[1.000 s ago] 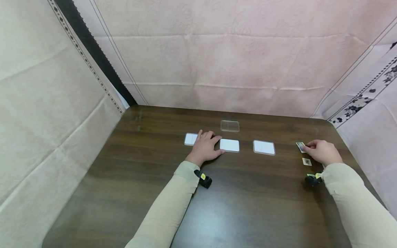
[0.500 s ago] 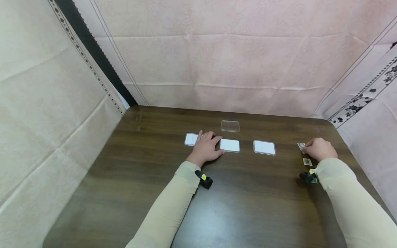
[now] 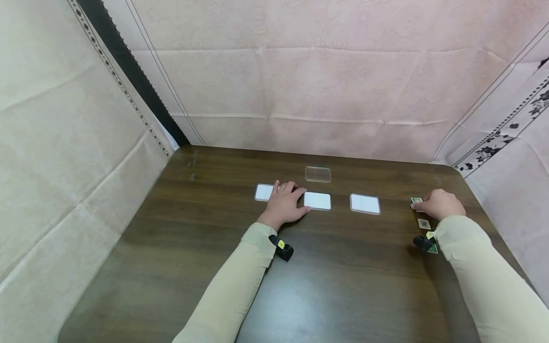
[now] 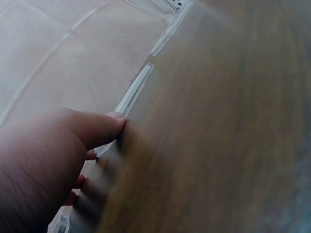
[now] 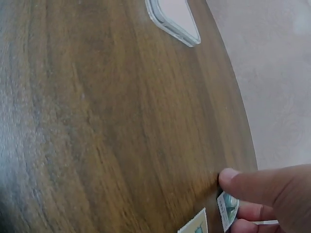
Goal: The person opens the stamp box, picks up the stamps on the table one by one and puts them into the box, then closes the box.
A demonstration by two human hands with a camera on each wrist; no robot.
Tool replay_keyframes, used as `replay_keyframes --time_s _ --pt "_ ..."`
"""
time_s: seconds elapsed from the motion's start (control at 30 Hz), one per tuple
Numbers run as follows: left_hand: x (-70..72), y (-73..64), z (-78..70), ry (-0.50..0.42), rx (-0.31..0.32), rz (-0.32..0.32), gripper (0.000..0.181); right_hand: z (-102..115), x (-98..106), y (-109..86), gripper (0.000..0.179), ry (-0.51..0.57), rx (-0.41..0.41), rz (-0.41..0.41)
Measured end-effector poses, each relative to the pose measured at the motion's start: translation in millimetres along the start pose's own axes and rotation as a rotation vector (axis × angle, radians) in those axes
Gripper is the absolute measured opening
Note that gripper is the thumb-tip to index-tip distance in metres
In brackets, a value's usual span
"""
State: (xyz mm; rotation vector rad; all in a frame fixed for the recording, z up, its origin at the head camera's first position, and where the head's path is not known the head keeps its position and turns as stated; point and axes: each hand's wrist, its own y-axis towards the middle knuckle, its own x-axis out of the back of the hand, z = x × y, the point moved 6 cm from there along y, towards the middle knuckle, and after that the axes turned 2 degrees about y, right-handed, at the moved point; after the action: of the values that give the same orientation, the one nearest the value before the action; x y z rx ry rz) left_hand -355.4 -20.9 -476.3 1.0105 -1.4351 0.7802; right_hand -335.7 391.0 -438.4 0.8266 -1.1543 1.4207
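Note:
My left hand rests at the left end of the middle clear plastic case, which has a white insert. Thumb and index finger hold its front and back edges; in the left wrist view the thumb touches the near edge. The other fingers lie by the left case, partly covering it. At the far right, my right hand pinches a small postage stamp, partly hidden beneath the thumb. A second stamp lies in front of it, and a green one lies partly under the wrist camera.
A third white-filled case lies between the hands. Behind the middle case is a clear, see-through plastic piece. The dark wooden table meets pale cloth hangings at its back and sides.
My right hand has shifted slightly left over the stamp, and its thumb now reaches across it. The left hand and the cases have not moved.

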Motion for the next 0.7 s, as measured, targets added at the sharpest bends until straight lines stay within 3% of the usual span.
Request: replay_keyframes --time_s 0.4,0.7 --pt "0.3 -0.7 -0.6 -0.001 0.01 0.005 0.064 -2.7 -1.8 6.3 0.051 0.079 -0.004 -0.069" --pt "-1.6 0.7 0.4 0.011 0.007 -0.001 0.064 -5.3 -1.3 4.5 0.032 0.12 -0.007 -0.158"
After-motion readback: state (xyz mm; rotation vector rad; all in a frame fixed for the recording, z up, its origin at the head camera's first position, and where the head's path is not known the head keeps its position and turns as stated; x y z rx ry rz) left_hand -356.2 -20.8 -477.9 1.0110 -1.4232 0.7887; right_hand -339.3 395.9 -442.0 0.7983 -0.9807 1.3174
